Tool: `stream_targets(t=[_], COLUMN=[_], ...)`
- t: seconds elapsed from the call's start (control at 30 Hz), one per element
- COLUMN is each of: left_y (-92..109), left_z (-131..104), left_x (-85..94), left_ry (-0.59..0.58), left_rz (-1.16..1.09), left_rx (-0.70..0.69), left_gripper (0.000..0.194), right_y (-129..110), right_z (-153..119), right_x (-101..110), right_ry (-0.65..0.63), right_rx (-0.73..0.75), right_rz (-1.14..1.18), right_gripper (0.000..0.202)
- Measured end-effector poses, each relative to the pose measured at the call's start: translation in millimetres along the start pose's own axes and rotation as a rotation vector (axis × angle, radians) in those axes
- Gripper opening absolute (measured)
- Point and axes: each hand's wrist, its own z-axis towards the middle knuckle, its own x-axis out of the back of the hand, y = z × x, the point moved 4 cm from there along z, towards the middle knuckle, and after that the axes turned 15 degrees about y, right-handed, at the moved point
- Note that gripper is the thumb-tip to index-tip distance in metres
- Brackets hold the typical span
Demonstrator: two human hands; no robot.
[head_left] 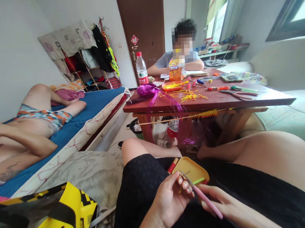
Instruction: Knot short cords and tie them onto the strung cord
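Note:
Over my lap, my left hand (174, 195) has its thumb and fingers pinched on a small thin yellow piece (180, 188), mostly hidden by the fingers. My right hand (216, 199) is closed around a slim pink-handled tool (208, 201) with a narrow metal point, which reaches up beside the left fingertips. Just beyond both hands, a shallow yellow tray (200, 164) rests on my black clothing. A light green stick (198, 181) lies by the tray's near side, partly covered by the right hand. A red tube with a yellowish end (173, 165) is at the tray's left.
Ahead, a brown table (152, 106) holds purple strands (148, 91), yellow pieces (192, 95), pliers (235, 94) and two bottles. A thin rod with yellow pieces (206, 114) spans below its edge. One person sits behind the table; another lies on the bed at left.

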Motion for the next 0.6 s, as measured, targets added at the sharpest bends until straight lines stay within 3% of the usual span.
stream_targets(t=[0.1, 0.2, 0.43, 0.53, 0.6], left_y=[0, 0, 7, 7, 6], left_z=[0, -3, -10, -9, -8], left_x=[0.8, -1.9, -10.9, -8.1, -7.0], left_ry=[-0.02, -0.024, 0.022, 0.008, -0.022], left_rz=[-0.058, -0.064, 0.126, 0.165, 0.181], left_rx=[0.042, 0.035, -0.331, -0.372, -0.358], left_gripper=[0.026, 0.025, 0.026, 0.025, 0.026], right_y=[3, 5, -20, -22, -21], right_z=[4, 9, 11, 12, 13], right_x=[1, 3, -12, -15, -17], right_ry=[-0.049, -0.017, 0.202, 0.288, 0.268], right_rx=[0.042, 0.059, 0.223, 0.256, 0.253], right_rz=[0.055, 0.237, 0.549, 0.601, 0.615], right_gripper=[0.035, 0.028, 0.03, 0.027, 0.026])
